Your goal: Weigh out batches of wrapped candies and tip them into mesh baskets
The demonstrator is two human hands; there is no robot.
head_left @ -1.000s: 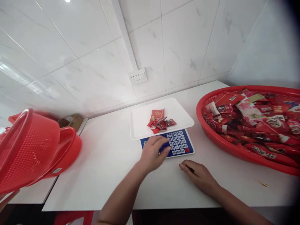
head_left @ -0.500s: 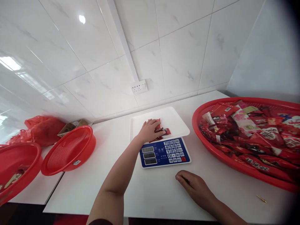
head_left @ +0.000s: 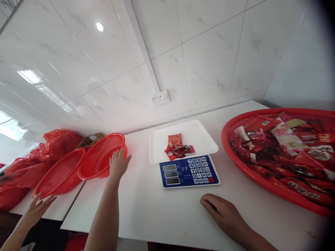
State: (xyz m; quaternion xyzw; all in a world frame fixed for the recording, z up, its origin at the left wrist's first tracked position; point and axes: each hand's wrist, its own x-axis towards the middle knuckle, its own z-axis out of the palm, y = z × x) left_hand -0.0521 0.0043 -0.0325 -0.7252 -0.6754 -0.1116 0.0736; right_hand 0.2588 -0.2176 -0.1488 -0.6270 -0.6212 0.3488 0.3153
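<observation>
Count one scale (head_left: 185, 174) bearing one white tray (head_left: 196, 134); find on tray one small pile of red packets (head_left: 178, 150), cannot tell exact number. At right, note one large red basket (head_left: 227, 147) heaped with wrapped packets (head_left: 290, 141). At left, log two smaller red baskets (head_left: 99, 158). See left hand (head_left: 118, 167) spread beside nearer one, cannot tell contact; right hand (head_left: 219, 208) loosely curled near scale.

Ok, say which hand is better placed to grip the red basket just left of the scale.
Probably the left hand: it is spread open beside the red basket, contact unclear. The right hand, loosely curled, is farther off, in front of the scale.
</observation>
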